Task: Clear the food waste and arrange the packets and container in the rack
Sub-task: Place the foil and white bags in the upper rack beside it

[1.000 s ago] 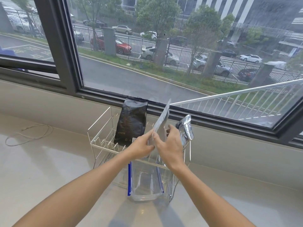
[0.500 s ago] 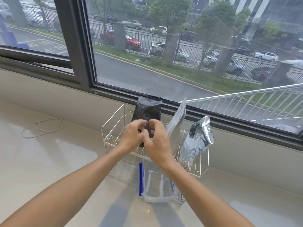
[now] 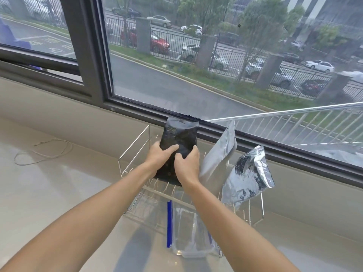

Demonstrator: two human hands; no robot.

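A wire rack (image 3: 133,148) stands on the pale counter under the window. A black packet (image 3: 179,134) stands upright in its middle slots; my left hand (image 3: 160,155) and my right hand (image 3: 187,163) both grip its lower half. To the right a plain grey pouch (image 3: 220,150) leans in the rack, and a crinkled silver packet (image 3: 247,177) sits at the rack's right end. A clear container with blue clips (image 3: 188,232) stands on edge in the front lower part of the rack, partly behind my right forearm.
A loop of thin cord (image 3: 42,153) lies on the counter (image 3: 59,193) to the left. The dark window frame (image 3: 92,61) and a low sill wall run right behind the rack.
Both hands left the grey pouch, which now leans in the rack, and moved left onto the black packet, closing around it. The view has come closer to the rack.
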